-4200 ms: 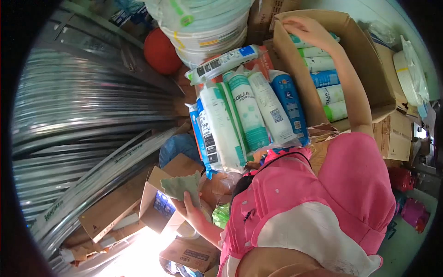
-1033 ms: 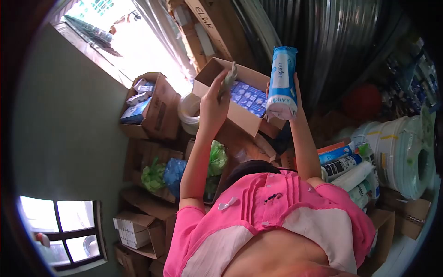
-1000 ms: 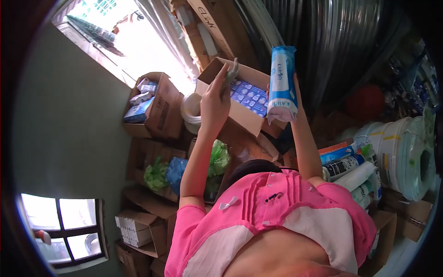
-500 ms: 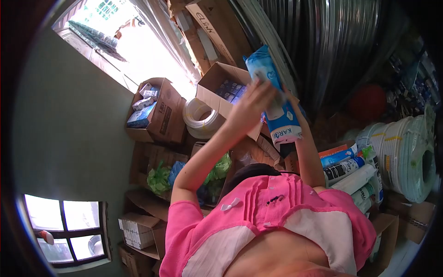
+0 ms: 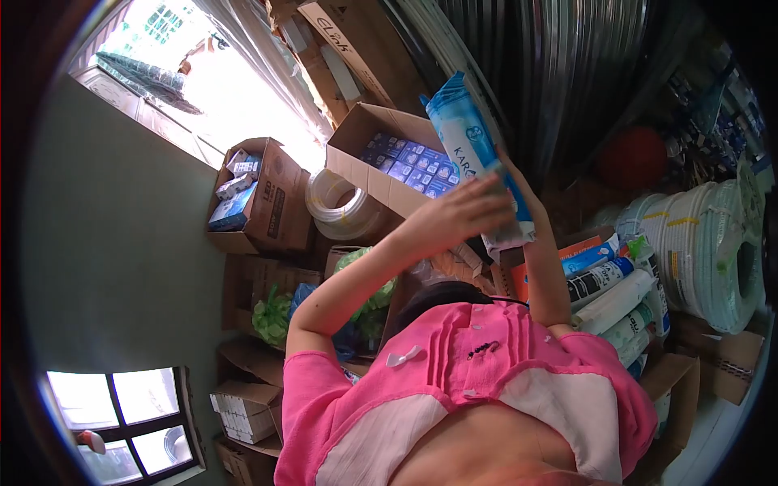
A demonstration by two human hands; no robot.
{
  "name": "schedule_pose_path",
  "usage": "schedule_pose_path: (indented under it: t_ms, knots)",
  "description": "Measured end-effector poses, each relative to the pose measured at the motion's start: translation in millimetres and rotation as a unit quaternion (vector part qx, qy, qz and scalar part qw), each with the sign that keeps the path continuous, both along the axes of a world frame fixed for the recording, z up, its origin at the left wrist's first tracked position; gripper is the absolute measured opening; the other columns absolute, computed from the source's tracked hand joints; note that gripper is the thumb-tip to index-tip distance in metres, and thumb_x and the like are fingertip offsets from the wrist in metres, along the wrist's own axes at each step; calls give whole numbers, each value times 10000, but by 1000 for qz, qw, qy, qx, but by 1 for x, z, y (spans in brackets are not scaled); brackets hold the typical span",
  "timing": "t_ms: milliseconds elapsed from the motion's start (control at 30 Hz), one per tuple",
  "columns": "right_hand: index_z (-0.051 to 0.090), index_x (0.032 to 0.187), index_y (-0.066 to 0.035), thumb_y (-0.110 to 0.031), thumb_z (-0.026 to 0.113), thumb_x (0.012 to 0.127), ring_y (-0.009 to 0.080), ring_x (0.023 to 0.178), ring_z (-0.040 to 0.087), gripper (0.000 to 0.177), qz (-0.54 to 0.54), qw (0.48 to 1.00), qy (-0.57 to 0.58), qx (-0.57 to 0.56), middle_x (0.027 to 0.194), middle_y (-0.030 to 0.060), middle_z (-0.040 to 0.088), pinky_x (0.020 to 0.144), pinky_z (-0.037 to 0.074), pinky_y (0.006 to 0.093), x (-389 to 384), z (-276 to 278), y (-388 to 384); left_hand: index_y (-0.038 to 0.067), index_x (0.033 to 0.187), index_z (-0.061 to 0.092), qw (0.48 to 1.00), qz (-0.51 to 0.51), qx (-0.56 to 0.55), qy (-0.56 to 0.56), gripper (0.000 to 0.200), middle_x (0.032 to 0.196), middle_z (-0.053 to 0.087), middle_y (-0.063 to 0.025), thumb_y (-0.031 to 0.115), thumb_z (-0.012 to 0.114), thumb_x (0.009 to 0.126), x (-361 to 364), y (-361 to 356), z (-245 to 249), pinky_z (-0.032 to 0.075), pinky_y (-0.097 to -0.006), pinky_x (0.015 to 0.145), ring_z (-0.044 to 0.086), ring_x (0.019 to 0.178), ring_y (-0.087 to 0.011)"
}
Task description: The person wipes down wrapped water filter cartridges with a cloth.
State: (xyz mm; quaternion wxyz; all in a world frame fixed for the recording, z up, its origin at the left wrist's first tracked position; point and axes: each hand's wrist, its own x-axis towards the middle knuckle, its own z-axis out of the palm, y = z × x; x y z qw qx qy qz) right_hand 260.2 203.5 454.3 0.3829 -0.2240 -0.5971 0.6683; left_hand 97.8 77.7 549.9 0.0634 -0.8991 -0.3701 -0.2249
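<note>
A long blue-and-white plastic pack (image 5: 463, 138) lettered "KARO" is held up in front of me, its crimped blue end pointing up. My right hand (image 5: 512, 174) grips it from behind and along its right side; most of those fingers are hidden by the pack. My left hand (image 5: 478, 206) lies across the pack's lower part, palm side toward it, with fingers stretched out and slightly blurred. Just beyond the left forearm is an open carton (image 5: 365, 166) filled with small blue-and-purple boxes (image 5: 417, 166).
An LED carton (image 5: 279, 198) with small boxes and a white coil (image 5: 336, 202) stand to the left. On the right are tubular packs (image 5: 616, 300) and wrapped hose coils (image 5: 689, 243). Grey pipe coils (image 5: 559, 81) rise behind. Green bags (image 5: 273, 316) sit lower left.
My left hand has slid down the pack from its upper part to its lower part, baring the lettering. The view has shifted slightly, and more of the open carton's boxes show.
</note>
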Motion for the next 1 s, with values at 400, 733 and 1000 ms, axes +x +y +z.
schedule_pose_path:
  t_ms: [400,733,1000]
  knots:
    - [449,1429,-77,-419,519,1015,155,1161,580,541,76,991,-70,-83,1352,95,537,963,509,270,15,37,-18,120,1327,591,992,105,50,55,507,1405,538,-76,55,606,824,-6,18,0,346,-474,1170,404,1411,-324]
    - [559,1345,-65,-370,524,1024,176,1004,685,444,88,872,47,-480,1176,102,682,896,559,321,7,40,-25,171,1327,616,963,252,94,27,591,1392,564,-56,-52,586,781,-62,59,0,390,-457,1111,433,1392,-301]
    - [484,1408,6,-385,548,1018,203,1131,651,556,-58,798,266,-538,1319,153,610,958,544,354,4,-60,-85,112,1211,673,986,127,-85,-73,474,1400,558,-73,23,633,747,5,9,-99,448,-450,1090,474,1360,-335]
